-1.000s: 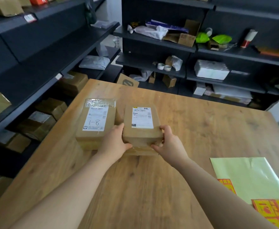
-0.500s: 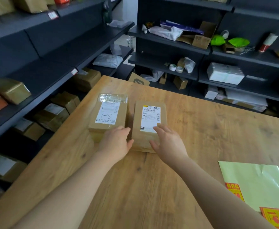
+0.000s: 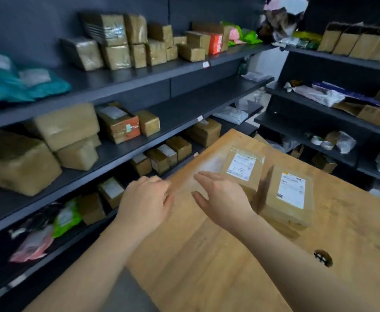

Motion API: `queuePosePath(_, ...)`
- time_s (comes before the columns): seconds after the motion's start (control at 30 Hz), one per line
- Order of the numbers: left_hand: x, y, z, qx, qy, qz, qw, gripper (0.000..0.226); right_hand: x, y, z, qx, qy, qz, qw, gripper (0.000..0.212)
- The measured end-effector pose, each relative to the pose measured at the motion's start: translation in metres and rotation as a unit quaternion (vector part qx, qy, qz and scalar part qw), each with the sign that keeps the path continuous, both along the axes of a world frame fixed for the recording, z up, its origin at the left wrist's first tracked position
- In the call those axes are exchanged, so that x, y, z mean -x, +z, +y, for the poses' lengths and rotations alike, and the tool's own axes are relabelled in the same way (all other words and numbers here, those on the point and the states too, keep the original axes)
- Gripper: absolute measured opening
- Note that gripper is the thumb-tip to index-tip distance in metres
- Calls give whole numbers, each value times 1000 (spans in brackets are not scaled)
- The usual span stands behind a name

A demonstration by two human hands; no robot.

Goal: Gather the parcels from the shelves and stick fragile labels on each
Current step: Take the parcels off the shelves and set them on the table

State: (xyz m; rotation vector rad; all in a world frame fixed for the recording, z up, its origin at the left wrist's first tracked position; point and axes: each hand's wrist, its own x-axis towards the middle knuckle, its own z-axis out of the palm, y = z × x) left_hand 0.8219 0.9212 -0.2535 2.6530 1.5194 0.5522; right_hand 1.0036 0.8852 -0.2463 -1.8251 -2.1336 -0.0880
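Lying flat, two labelled brown parcels [image 3: 265, 181]

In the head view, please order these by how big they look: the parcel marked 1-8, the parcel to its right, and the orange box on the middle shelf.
1. Right parcel, largest.
2. Parcel marked 1-8.
3. Orange box.
The last two look nearly alike, and the right hand hides a corner of the 1-8 parcel, so their order is unsure.

The wooden table [image 3: 207, 266] carries two brown parcels [image 3: 243, 170] side by side, near its left edge.
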Motion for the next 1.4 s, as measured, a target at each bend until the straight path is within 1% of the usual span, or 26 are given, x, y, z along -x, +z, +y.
queuePosePath(0.07, 48, 12, -14, -13, 42, -13, 999, 32, 47, 10, 1, -17, 47, -1, 999, 41)
queuePosePath(0.2, 157, 32, -55, -31, 133, 11, 991, 23, 155, 29, -7, -34, 149, 13, 988, 40)
queuePosePath(0.3, 239, 45, -96, -36, 215, 39, 975, 25, 242, 41, -20, -36, 227, 31, 973, 36)
queuePosePath(0.43, 338, 61, -160, -52, 324, 36, 944, 29, 356, 55, -47, -44, 328, 39, 943, 41)
queuePosePath(0.53, 402, 72, -211, -55, 400, 56, 913, 29, 436, 62, -70, -37, 407, 45, 912, 39)
queuePosePath(0.6, 438, 76, -244, -62, 447, 47, 891, 30, 484, 66, -87, -38, 453, 46, 889, 41)
queuePosePath(0.67, 470, 80, -276, -68, 498, 46, 863, 32, 530, 70, -105, -33, 497, 55, 865, 40)
queuePosePath(0.77, 513, 84, -324, -70, 567, 51, 819, 29, 594, 77, -137, -28, 561, 55, 825, 30)
queuePosePath(0.83, 539, 87, -355, -64, 610, 63, 787, 28, 635, 81, -159, -24, 599, 63, 798, 28)
queuePosePath(0.93, 575, 92, -397, -58, 669, 77, 737, 29, 692, 88, -191, -20, 659, 76, 748, 27)
queuePosePath(0.97, 588, 95, -414, -58, 692, 83, 715, 29, 715, 90, -205, -23, 679, 78, 730, 25)
queuePosePath(1.03, 607, 100, -436, -53, 719, 87, 687, 29, 746, 95, -220, -21, 704, 94, 703, 28)
queuePosePath(1.1, 630, 107, -462, -57, 752, 86, 651, 32, 787, 101, -240, -20, 733, 119, 669, 36)
queuePosePath(1.17, 655, 117, -484, -61, 781, 96, 615, 32, 827, 109, -257, -16, 755, 127, 642, 42)
queuePosePath(1.27, 691, 131, -513, -70, 820, 93, 560, 32, 885, 120, -281, -17, 790, 133, 598, 44)
queuePosePath(1.4, 733, 143, -550, -76, 860, 79, 499, 39, 953, 131, -312, -21, 819, 132, 559, 45)
